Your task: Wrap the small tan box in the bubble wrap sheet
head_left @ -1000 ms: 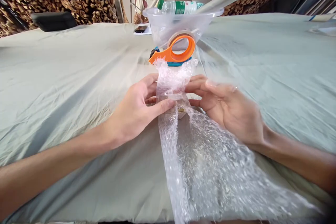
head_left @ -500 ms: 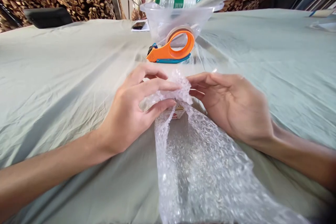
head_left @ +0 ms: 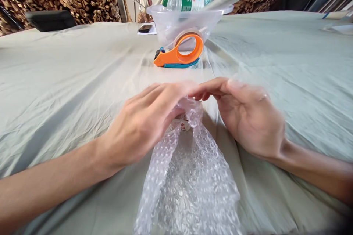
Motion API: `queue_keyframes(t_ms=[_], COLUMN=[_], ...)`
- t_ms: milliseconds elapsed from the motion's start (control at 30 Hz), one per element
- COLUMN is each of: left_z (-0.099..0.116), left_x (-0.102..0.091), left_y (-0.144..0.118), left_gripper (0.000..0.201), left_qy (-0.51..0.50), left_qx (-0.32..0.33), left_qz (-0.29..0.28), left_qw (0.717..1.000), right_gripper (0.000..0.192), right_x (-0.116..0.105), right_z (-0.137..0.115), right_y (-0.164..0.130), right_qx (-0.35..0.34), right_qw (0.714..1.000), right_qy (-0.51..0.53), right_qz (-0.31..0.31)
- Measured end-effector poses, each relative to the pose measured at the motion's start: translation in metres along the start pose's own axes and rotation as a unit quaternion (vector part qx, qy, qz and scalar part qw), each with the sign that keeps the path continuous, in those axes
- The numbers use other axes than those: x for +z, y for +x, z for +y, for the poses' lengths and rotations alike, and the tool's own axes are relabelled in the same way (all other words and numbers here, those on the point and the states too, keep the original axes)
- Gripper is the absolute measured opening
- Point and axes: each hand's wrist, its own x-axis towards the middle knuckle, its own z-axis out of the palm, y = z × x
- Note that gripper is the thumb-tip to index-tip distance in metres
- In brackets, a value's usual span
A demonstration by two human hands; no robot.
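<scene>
One camera on the head looks forward and down, close above the table, toward 12 o'clock.

A sheet of clear bubble wrap lies on the cloth-covered bench, spreading wide toward the near edge and gathering to a crumpled, narrow end farther out. Under that bunched end sits a small box, white with red print, mostly hidden by the wrap folded over it.
</scene>
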Motion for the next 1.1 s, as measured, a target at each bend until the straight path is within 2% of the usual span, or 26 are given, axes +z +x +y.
queue_keyframes(t_ms=[100, 200, 333, 433, 633, 800, 933, 1033, 1100], left_z=[-0.005, -0.008, -0.01, -0.01, -0.013, -0.017, -0.013, -0.008, -0.006], left_x=[-0.003, -0.014, -0.031, -0.035, -0.032, -0.041, -0.04, -0.027, -0.016], left_y=[0.0, 0.0, -0.004, -0.006, -0.005, -0.002, -0.004, -0.01, -0.014], left_gripper=[0.011, 0.02, 0.039, 0.046, 0.043, 0.056, 0.05, 0.048, 0.037], left_qy=[0.017, 0.028, 0.059, 0.067, 0.04, 0.01, -0.009, 0.002, -0.009], left_qx=[0.066, 0.115, 0.135, 0.13, 0.102, 0.09, 0.071, 0.065, 0.071], left_qz=[-0.021, -0.086, -0.187, -0.222, -0.217, -0.25, -0.265, -0.212, -0.126], left_qw=[0.997, 0.989, 0.971, 0.964, 0.97, 0.964, 0.962, 0.975, 0.989], right_gripper=[0.041, 0.047, 0.043, 0.028, 0.021, 0.028, 0.04, 0.044, 0.043], right_x=[0.0, 0.0, -0.002, -0.003, -0.002, -0.006, -0.009, -0.007, -0.005], right_z=[-0.003, -0.006, -0.006, -0.004, -0.016, -0.029, -0.024, -0.02, -0.02], right_y=[-0.002, -0.004, -0.008, -0.008, -0.006, -0.015, -0.022, -0.024, -0.025], right_qx=[-0.035, -0.082, -0.078, -0.061, -0.017, 0.025, 0.002, -0.023, -0.031], right_qw=[0.999, 0.996, 0.995, 0.996, 1.0, 0.992, 0.985, 0.986, 0.988], right_qy=[-0.001, -0.027, -0.052, -0.057, 0.006, 0.049, 0.051, 0.032, 0.039], right_qz=[0.01, 0.03, 0.019, 0.027, 0.006, -0.116, -0.166, -0.163, -0.145])
